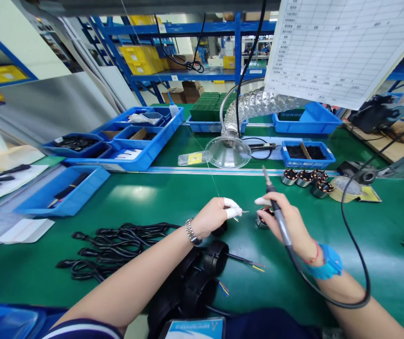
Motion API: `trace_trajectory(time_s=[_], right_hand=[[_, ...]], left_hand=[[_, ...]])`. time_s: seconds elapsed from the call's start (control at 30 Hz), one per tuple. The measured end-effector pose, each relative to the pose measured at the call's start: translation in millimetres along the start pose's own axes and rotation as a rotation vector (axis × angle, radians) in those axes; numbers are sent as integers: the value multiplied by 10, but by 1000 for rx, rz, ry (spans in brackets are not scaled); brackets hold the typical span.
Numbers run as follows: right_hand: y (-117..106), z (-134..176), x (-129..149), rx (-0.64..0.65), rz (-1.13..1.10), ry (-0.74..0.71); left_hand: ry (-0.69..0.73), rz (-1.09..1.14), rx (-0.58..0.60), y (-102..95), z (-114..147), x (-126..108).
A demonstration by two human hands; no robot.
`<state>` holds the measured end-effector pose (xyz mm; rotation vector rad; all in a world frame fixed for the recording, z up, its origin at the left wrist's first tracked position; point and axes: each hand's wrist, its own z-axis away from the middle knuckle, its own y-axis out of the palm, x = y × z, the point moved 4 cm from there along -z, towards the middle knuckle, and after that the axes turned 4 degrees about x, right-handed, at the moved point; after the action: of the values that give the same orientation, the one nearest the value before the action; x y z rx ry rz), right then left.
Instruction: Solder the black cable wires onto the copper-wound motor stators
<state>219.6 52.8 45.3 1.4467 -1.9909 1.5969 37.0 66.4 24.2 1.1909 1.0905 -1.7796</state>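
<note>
Grey pen-shaped soldering iron (278, 217) gripped in right hand (295, 228), tip pointing up and away. Same hand's white-covered fingertip at small round copper-wound metal core (264, 221) on green tabletop (173, 197); cannot tell whether touching. Left hand (210, 217), white-covered fingertips pressed together, pinching thin brownish wire (244, 212) just left of core. Black round plastic housings (214, 258) near left forearm.
</note>
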Motion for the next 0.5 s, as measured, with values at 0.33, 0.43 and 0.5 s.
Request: trace_trajectory(time_s=[0.33, 0.43, 0.5], right_hand=[[8, 282, -503, 208, 21, 113], [57, 304, -468, 212, -22, 112], [33, 288, -400, 160, 14, 75]], left_hand=[[-58, -49, 34, -6, -219, -33], [-69, -82, 47, 21, -244, -38], [-74, -99, 64, 28, -236, -30]])
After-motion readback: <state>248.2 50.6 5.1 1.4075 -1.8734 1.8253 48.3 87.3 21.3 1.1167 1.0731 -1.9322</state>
